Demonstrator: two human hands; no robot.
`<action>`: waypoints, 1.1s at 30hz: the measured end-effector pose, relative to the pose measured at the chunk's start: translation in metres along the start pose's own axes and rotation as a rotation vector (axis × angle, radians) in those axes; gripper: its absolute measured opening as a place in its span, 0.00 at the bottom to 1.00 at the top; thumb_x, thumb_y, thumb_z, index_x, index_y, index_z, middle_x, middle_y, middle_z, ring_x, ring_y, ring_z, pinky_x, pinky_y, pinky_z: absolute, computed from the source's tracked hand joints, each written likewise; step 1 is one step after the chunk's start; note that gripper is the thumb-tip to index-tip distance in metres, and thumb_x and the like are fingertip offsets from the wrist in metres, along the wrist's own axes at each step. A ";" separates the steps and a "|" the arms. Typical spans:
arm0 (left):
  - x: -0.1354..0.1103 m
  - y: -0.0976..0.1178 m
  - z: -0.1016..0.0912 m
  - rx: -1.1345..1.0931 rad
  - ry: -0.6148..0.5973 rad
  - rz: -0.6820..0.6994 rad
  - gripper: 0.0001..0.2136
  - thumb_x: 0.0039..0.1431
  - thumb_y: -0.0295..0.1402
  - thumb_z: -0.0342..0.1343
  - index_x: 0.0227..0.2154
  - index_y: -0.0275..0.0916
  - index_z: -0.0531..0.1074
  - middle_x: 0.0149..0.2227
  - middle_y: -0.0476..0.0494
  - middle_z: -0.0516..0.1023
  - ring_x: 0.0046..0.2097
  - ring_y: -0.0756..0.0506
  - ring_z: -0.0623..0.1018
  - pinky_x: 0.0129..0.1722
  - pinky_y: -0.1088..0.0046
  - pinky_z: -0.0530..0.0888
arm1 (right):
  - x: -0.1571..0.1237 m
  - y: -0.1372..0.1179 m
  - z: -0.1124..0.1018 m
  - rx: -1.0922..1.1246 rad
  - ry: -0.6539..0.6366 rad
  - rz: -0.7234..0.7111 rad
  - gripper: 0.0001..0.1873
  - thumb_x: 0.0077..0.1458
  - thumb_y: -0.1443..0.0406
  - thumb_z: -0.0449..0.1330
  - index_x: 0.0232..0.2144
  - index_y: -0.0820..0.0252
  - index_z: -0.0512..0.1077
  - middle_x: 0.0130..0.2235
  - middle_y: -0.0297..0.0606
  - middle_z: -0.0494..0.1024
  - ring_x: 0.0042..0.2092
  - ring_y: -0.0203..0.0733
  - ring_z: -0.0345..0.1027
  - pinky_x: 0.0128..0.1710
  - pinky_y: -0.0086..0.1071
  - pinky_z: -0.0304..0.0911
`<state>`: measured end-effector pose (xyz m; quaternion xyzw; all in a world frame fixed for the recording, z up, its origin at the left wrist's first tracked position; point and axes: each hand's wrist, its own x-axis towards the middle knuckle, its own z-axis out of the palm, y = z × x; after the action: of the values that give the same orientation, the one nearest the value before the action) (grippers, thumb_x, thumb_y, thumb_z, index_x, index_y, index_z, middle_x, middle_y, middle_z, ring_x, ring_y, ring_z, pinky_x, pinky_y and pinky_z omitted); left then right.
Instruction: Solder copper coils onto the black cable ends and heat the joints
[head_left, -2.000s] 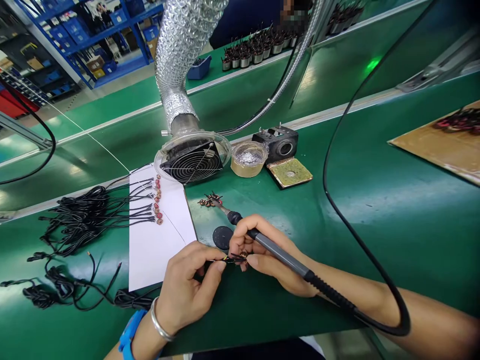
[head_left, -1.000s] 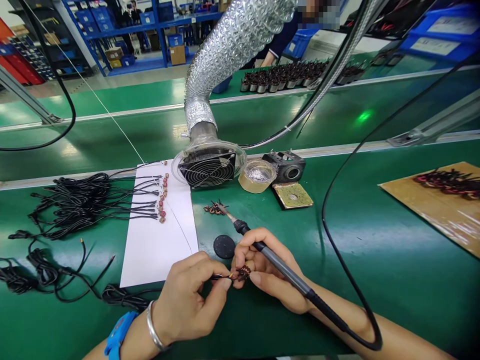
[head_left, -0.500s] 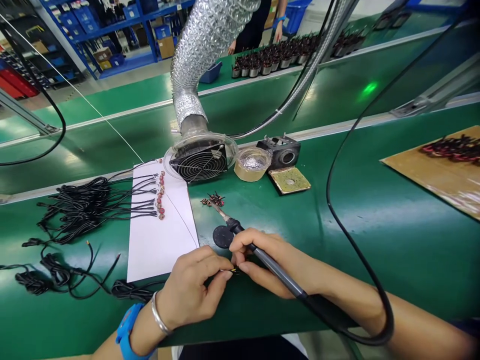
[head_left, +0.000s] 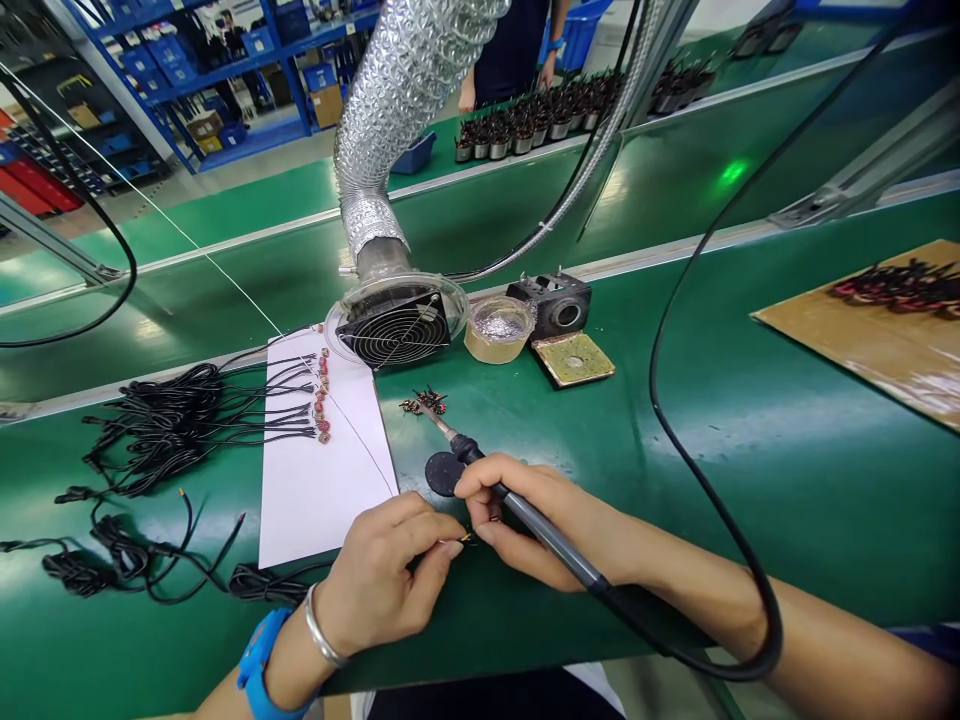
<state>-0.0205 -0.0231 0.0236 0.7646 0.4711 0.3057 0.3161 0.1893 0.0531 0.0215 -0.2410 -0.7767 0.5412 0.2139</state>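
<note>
My left hand (head_left: 394, 565) is closed in a pinch on a fine wire end with a yellow tip (head_left: 466, 538). A thin solder-like strand (head_left: 345, 415) runs down across the white sheet toward the same fingers. My right hand (head_left: 544, 515) is wrapped round a soldering iron (head_left: 547, 538), whose tip points forward and left over a small pile of black-and-red parts (head_left: 427, 402). Its thumb and fingertips come together close to the wire end; a small reddish bit shows there, too small to name. A black round disc (head_left: 444, 473) lies beside the iron.
Black cables (head_left: 161, 425) lie left, ends on a white sheet (head_left: 322, 510) by small reddish parts (head_left: 323, 395). Ahead are a fume extractor fan (head_left: 397, 330), a round tub (head_left: 495, 335), an iron stand (head_left: 555, 303) and a sponge tray (head_left: 574, 358). Cardboard (head_left: 847, 335) is right. A person (head_left: 517, 50) stands beyond.
The view has shifted slightly. My right fingertips have moved a little, and a small reddish bit now shows between them. My left hand keeps its pinch.
</note>
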 end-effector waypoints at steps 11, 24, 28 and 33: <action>-0.002 0.000 0.002 0.005 -0.002 -0.009 0.08 0.61 0.23 0.53 0.40 0.39 0.74 0.31 0.46 0.74 0.32 0.50 0.73 0.32 0.75 0.70 | -0.002 0.004 0.003 0.019 -0.012 0.002 0.15 0.55 0.72 0.53 0.45 0.56 0.61 0.32 0.31 0.72 0.30 0.31 0.66 0.30 0.25 0.61; 0.000 0.003 0.001 0.112 0.091 -0.024 0.06 0.61 0.24 0.53 0.37 0.40 0.71 0.28 0.48 0.73 0.28 0.51 0.72 0.26 0.77 0.68 | 0.003 0.004 0.008 0.113 -0.037 0.093 0.20 0.51 0.73 0.55 0.47 0.55 0.60 0.34 0.31 0.71 0.32 0.31 0.65 0.33 0.26 0.63; -0.001 -0.004 0.003 0.153 0.097 0.032 0.06 0.60 0.24 0.54 0.37 0.40 0.71 0.28 0.48 0.73 0.27 0.51 0.73 0.25 0.78 0.68 | 0.003 0.013 0.013 0.177 0.002 0.140 0.21 0.48 0.73 0.55 0.45 0.54 0.60 0.33 0.28 0.69 0.30 0.30 0.63 0.31 0.24 0.61; -0.005 -0.017 0.014 0.182 0.132 0.061 0.06 0.61 0.24 0.54 0.37 0.42 0.71 0.28 0.49 0.74 0.28 0.51 0.75 0.26 0.77 0.70 | 0.007 0.016 0.017 0.211 0.013 0.159 0.23 0.44 0.73 0.57 0.44 0.55 0.61 0.30 0.27 0.70 0.26 0.28 0.61 0.26 0.22 0.56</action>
<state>-0.0206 -0.0238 0.0006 0.7824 0.4931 0.3210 0.2041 0.1760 0.0501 0.0013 -0.2815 -0.6926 0.6334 0.1998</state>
